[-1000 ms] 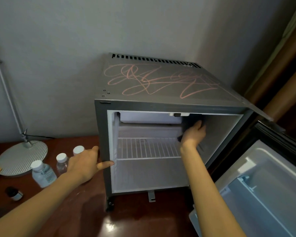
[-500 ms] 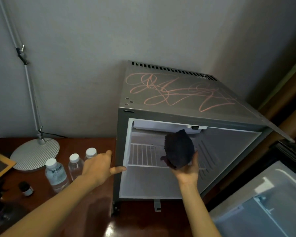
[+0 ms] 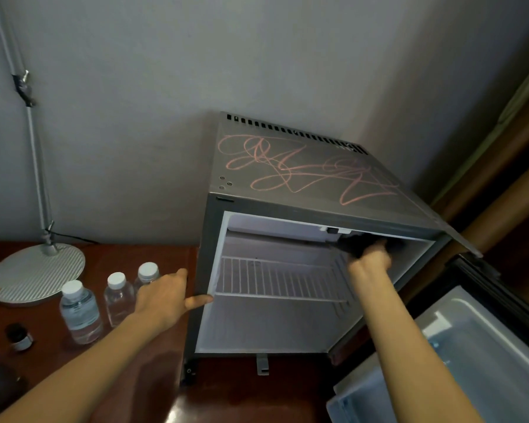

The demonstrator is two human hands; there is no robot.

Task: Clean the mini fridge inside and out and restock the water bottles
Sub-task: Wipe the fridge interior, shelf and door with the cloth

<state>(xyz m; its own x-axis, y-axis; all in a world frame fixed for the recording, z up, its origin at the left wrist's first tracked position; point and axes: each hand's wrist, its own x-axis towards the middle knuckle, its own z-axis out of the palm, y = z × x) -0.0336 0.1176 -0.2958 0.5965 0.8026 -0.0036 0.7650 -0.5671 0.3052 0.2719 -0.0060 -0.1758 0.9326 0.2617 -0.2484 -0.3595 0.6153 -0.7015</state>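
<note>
Hands apart: the left hand (image 3: pixel 165 296) lies spread and flat against the front left edge of the mini fridge (image 3: pixel 318 184), thumb on the frame, arm outstretched. The right hand (image 3: pixel 370 261), arm raised, reaches into the upper right corner inside, seemingly clutching a dark cloth (image 3: pixel 356 242) there. The fridge stands on a wooden tabletop (image 3: pixel 220 392), its door (image 3: pixel 477 346) swung open at right. Three water bottles (image 3: pixel 80 309) stand just left of it.

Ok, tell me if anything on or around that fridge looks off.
Pink scribbles loop across the mini fridge's grey top, like crayon or chalk marks that don't belong there. Nothing looks spilled or broken.
</note>
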